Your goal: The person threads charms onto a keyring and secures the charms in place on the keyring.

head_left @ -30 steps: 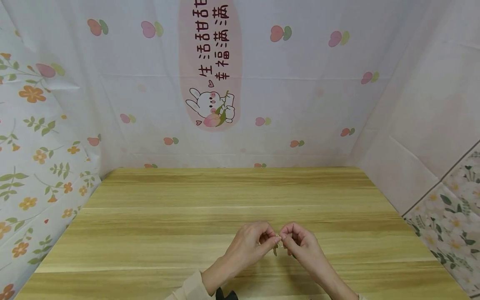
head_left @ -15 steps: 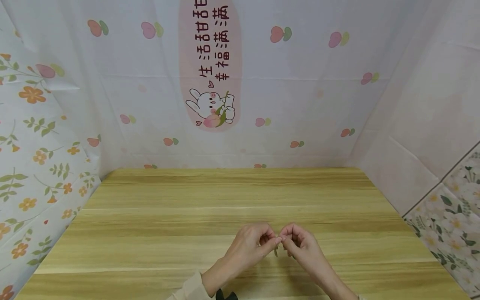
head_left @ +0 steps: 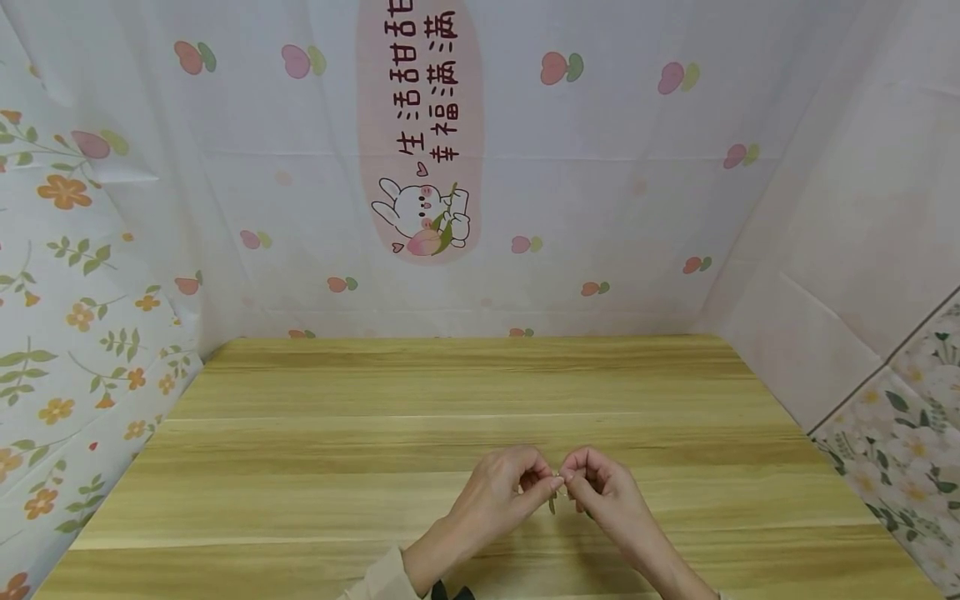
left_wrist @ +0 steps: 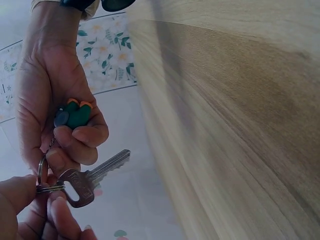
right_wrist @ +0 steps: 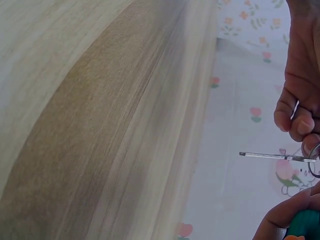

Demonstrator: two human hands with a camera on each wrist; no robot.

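Note:
My left hand (head_left: 501,490) and right hand (head_left: 609,493) meet fingertip to fingertip above the wooden table. Between them is a metal key ring (left_wrist: 42,167), pinched from both sides. A silver key (left_wrist: 109,166) hangs on the ring beside the left fingertips, its blade sticking out free. In the left wrist view, a small green charm with orange tips (left_wrist: 78,117) sits in the right palm under curled fingers, joined to the ring by a short chain. The right wrist view shows the key edge-on. Fingertips hide part of the ring.
The wooden table (head_left: 337,450) spreads out around the hands. White cloth printed with fruit and a rabbit (head_left: 420,208) hangs behind it, and flowered cloth (head_left: 67,317) hangs at the left. A black object (head_left: 450,592) shows at the bottom edge beside the left sleeve.
Both hands stay in almost the same place, still pinching the key ring; only slight finger shifts show.

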